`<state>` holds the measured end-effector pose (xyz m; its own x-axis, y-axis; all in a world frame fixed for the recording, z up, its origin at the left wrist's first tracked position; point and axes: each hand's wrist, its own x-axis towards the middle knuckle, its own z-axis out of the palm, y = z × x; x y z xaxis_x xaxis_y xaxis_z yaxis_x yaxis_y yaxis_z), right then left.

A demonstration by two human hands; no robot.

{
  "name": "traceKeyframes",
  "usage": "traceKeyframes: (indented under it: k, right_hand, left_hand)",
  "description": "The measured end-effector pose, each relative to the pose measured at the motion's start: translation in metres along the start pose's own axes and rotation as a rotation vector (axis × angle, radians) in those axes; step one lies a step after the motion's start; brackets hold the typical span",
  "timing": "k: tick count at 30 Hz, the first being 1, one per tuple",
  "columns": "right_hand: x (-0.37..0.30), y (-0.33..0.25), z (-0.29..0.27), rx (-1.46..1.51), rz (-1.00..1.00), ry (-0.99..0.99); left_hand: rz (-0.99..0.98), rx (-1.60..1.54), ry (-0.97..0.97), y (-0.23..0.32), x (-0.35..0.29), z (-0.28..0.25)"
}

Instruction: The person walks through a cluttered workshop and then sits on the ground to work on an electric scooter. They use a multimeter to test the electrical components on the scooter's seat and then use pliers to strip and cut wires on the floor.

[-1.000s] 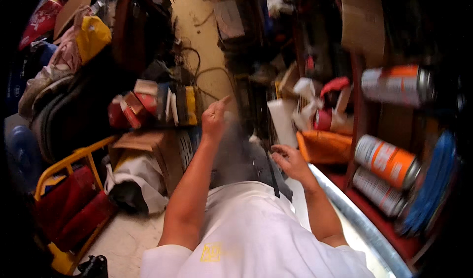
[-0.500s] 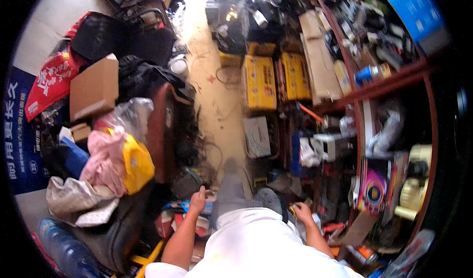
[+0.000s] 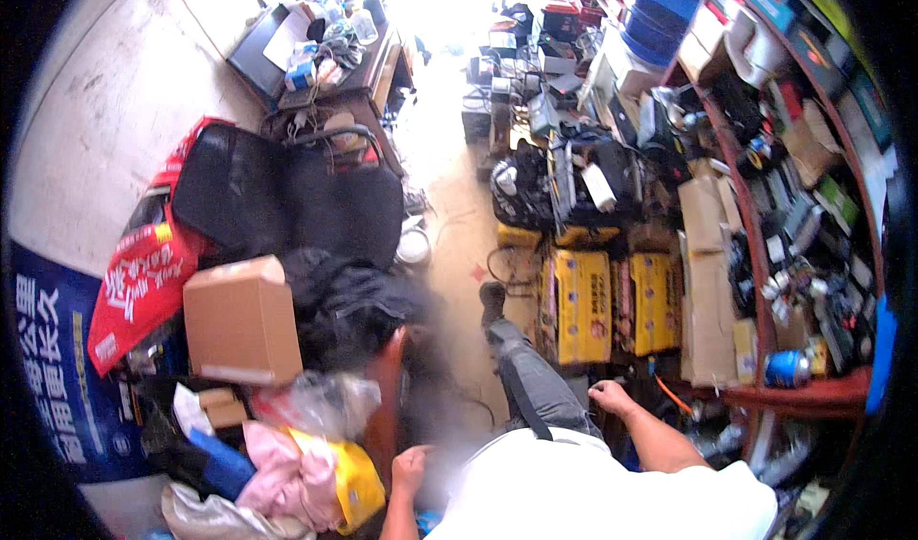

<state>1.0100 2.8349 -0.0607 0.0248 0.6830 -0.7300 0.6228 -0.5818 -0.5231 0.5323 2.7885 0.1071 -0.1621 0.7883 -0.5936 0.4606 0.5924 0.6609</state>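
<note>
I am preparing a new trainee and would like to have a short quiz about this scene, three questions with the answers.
1. Which is nearer to the left hand: (a) the yellow bundle, (b) the red banner?
2. True or false: the right hand grips a blue can.
3. Fill in: the brown cardboard box is on the picture's ... side.

Key: 1. a; 2. false; 3. left.
</note>
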Motion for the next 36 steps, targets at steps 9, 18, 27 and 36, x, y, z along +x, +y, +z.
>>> traceKeyframes:
  k: [9, 18, 27, 36]
  right_hand:
    - [0.34, -0.321, -0.104, -0.037, -0.342, -0.006]
    - [0.531, -0.638, -0.269, -0.042, -0.601, -0.006]
    - [0.698, -0.565, -0.326, -0.093, 0.128, 0.171]
    - [0.738, -0.617, -0.396, 0.489, 0.651, 0.165]
  left_hand:
    - [0.278, -0.044, -0.045, 0.154, 0.321, -0.02]
    - [0.287, -0.331, 0.074, 0.398, 0.54, -0.151]
    - [0.704, 0.029, -0.097, 0.679, 0.91, -0.213]
    - [1.071, 0.152, -0.237, 0.969, 1.127, -0.2]
